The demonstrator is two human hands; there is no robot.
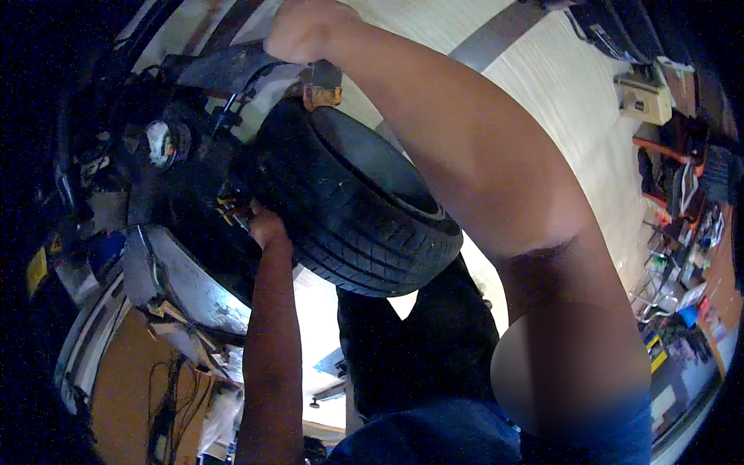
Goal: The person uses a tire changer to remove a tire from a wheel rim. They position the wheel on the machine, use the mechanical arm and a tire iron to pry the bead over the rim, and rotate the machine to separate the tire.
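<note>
A black tyre point(372, 225) with a grooved tread fills the middle of the view, its dark wheel point(380, 167) facing up and to the right. My left hand point(267, 230) reaches in beside its left side, the fingers closed around a small object with red and yellow parts point(236, 213); shadow hides its kind. Across the top arches my right arm, and my right hand point(306, 32) is bent over a dark metal arm point(221, 70) above the tyre. The fingers of that hand are mostly hidden. Close to the tyre's upper edge is a rusty orange block point(322, 94).
Dark vehicle parts crowd the left, among them a round light-coloured part point(160, 143) and a pale curved panel point(194, 275). Black cables point(174, 403) hang at lower left. A beige box point(645, 101) and cluttered shelves point(682, 256) line the right side.
</note>
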